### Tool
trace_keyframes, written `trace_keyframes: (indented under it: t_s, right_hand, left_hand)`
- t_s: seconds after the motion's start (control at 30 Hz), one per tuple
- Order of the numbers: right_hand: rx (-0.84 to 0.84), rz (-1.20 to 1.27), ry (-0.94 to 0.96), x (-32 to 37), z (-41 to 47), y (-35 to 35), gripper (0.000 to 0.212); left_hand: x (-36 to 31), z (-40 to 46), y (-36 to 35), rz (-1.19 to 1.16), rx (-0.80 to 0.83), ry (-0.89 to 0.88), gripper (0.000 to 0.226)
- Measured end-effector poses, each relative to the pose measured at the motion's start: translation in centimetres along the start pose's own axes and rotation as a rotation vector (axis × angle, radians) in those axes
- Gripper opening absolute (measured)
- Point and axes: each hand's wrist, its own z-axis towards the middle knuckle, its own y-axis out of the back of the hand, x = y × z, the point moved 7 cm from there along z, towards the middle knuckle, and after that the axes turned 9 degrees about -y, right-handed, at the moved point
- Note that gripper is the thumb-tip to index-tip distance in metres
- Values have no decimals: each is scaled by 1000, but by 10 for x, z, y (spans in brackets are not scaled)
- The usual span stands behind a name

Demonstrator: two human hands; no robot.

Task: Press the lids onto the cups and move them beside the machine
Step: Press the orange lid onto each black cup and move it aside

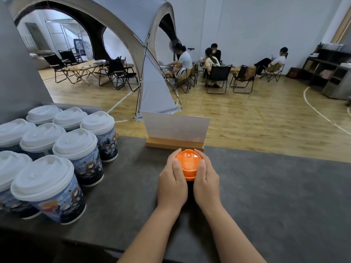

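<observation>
An orange lid (188,164) sits on top of a cup at the middle of the dark counter (275,196); the cup itself is hidden behind my hands. My left hand (172,181) wraps the lid's left side, with its thumb on the rim. My right hand (206,182) wraps the right side in the same way. At the left stand several printed paper cups with white lids (76,143), packed close together in rows.
A white card in a wooden stand (175,132) rises just behind the orange lid at the counter's far edge. A grey machine wall (17,73) is at the far left behind the cups. Beyond the counter are a tent, folding chairs and seated people.
</observation>
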Motion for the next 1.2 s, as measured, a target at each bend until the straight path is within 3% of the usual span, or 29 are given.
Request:
trace_keyframes:
  t_s: [0.13, 0.27, 0.5, 0.7, 0.77, 0.9, 1.07, 1.2]
  right_hand:
    - [-9, -5, 16, -2, 0, -1, 31]
    - [13, 3, 22, -4, 2, -2, 44]
    - [-39, 159, -16, -6, -2, 5, 27]
    - [-120, 178, -52, -16, 1, 14, 38]
    - [-100, 160, -34, -16, 0, 11, 40]
    - [-54, 143, -15, -15, -3, 4, 42]
    - [-55, 88, -3, -10, -5, 2, 35]
    - [-29, 83, -2, -13, -1, 2, 44]
  left_hand:
    - [3, 0, 0, -1, -18, -29, 55]
    - [7, 1, -2, -25, 4, -41, 54]
    - [7, -7, -5, -173, 76, -84, 36]
    - [13, -1, 9, -84, -122, -82, 26]
    - [13, 0, 12, -68, -157, -122, 35]
    - [14, -3, 2, -40, -23, -104, 56]
    - [14, -5, -7, -20, 77, -78, 43]
    - [16, -4, -8, -31, 75, -86, 39]
